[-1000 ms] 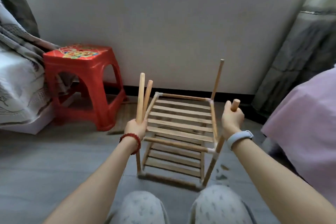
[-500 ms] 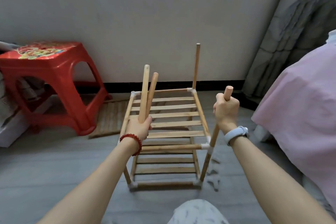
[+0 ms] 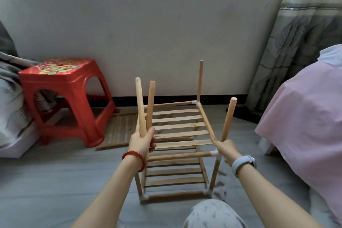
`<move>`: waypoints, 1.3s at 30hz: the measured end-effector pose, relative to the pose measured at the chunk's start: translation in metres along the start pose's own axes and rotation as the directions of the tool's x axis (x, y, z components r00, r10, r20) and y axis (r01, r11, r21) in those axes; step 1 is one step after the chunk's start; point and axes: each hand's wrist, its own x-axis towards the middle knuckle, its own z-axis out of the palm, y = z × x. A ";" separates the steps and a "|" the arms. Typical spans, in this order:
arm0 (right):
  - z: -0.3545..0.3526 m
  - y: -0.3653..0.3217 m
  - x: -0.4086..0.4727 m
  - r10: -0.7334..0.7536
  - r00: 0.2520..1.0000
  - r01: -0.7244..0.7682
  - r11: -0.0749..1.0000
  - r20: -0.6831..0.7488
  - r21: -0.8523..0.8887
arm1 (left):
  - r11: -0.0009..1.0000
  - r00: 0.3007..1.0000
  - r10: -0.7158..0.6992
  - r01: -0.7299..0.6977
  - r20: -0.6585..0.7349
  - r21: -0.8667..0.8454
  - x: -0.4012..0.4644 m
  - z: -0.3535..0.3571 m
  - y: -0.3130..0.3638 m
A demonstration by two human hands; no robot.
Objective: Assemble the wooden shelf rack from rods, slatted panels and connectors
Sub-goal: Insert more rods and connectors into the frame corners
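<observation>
The wooden rack [image 3: 177,146] stands on the floor in the middle of the frame, with two slatted shelves. The left hand [image 3: 141,142] holds a loose rod [image 3: 139,107] in a closed grip, next to the rack's left post. The right hand [image 3: 226,149] grips the near right post [image 3: 228,118] low down. A red stool [image 3: 64,98] sits at the left.

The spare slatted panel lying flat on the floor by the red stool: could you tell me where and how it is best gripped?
Judging by its pose, take the spare slatted panel by its near long edge, coming from the front. The red stool crowds its left side and the rack blocks its right.
</observation>
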 end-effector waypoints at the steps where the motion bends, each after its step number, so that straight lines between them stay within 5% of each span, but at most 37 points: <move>1: 0.002 0.003 -0.004 0.032 0.994 -0.033 0.999 0.103 0.013 | 1.000 1.000 -0.005 0.004 -0.006 -0.020 -0.001 -0.005 0.000; 3: 0.011 -0.001 -0.012 0.017 0.981 -0.012 1.000 0.195 -0.028 | 0.998 1.000 -0.002 0.001 -0.018 -0.058 -0.001 -0.016 0.002; 6: 0.038 -0.021 -0.017 -0.219 0.942 0.281 0.930 0.255 -0.239 | 0.999 0.997 0.039 -0.042 -0.071 -0.035 0.005 -0.029 0.003; 9: 0.083 -0.039 -0.017 -0.424 0.802 0.578 0.728 0.421 -0.369 | 0.987 0.983 0.116 -0.097 -0.145 0.131 0.012 -0.044 -0.007; 15: 0.170 -0.044 -0.011 -0.412 0.616 0.788 0.314 0.671 -0.530 | 0.920 0.977 0.143 -0.072 -0.160 0.386 0.029 -0.079 -0.023; 20: 0.161 -0.039 -0.007 -0.366 0.589 0.808 0.251 0.721 -0.533 | 0.948 0.985 0.081 -0.028 -0.155 0.318 0.030 -0.090 -0.029; 25: 0.112 -0.034 -0.015 -0.146 0.675 0.721 0.338 0.724 -0.604 | 0.959 0.993 -0.075 0.048 0.087 0.278 0.020 -0.080 -0.025; 27: 0.095 -0.040 -0.020 -0.211 0.707 0.641 0.594 0.675 -0.486 | 0.955 0.972 -0.108 0.043 0.211 0.292 0.016 -0.076 -0.022; 29: 0.088 -0.055 -0.031 -0.365 0.721 0.490 0.869 0.589 -0.061 | 0.947 0.938 -0.143 0.036 0.317 0.319 0.013 -0.072 -0.020; 30: 0.088 -0.064 -0.037 -0.421 0.724 0.399 0.902 0.547 0.167 | 0.941 0.920 -0.160 0.033 0.357 0.338 0.012 -0.069 -0.019; 32: 0.093 -0.084 -0.048 -0.500 0.732 0.324 0.853 0.462 0.409 | 0.933 0.893 -0.188 0.032 0.409 0.359 0.010 -0.063 -0.019; 39: 0.111 -0.108 -0.075 -0.508 0.844 0.261 0.669 0.172 0.696 | 0.953 0.886 -0.150 0.011 0.438 0.302 0.015 -0.058 -0.024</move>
